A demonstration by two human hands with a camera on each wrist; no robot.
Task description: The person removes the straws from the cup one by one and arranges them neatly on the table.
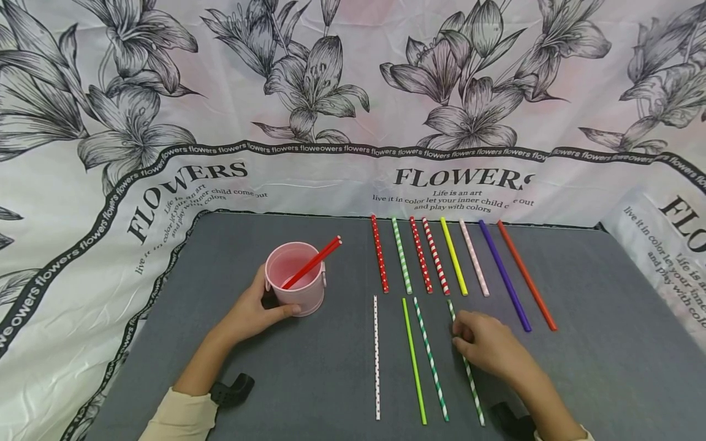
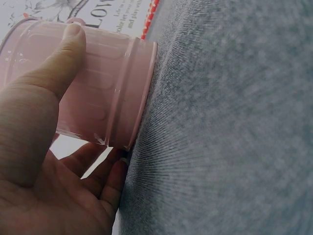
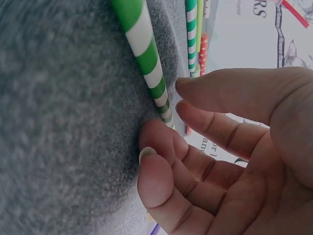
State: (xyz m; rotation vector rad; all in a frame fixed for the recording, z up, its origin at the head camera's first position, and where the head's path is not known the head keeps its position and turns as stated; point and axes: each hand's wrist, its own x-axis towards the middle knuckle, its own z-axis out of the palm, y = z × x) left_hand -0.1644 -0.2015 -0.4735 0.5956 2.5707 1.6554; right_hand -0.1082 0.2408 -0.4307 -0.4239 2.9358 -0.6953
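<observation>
My left hand (image 1: 256, 313) holds a small pink bucket (image 1: 300, 298) standing on the grey cloth, its thumb across the side and its fingers round the back, as the left wrist view shows. Red straws (image 1: 312, 263) lean inside the bucket, their tops past the rim. My right hand (image 1: 491, 344) is over a green-and-white striped straw (image 1: 473, 392) lying on the cloth. In the right wrist view its bent fingers are right at that striped straw (image 3: 146, 63), with the thumb apart from it.
To the left of the right hand lie a dark green striped straw (image 1: 431, 358), a lime straw (image 1: 414, 361) and a dotted white straw (image 1: 377, 358). Behind is a row of several straws, including yellow (image 1: 454, 256), purple (image 1: 504, 275) and orange-red (image 1: 527, 275). Flower-printed cloth (image 1: 331, 177) borders the grey surface.
</observation>
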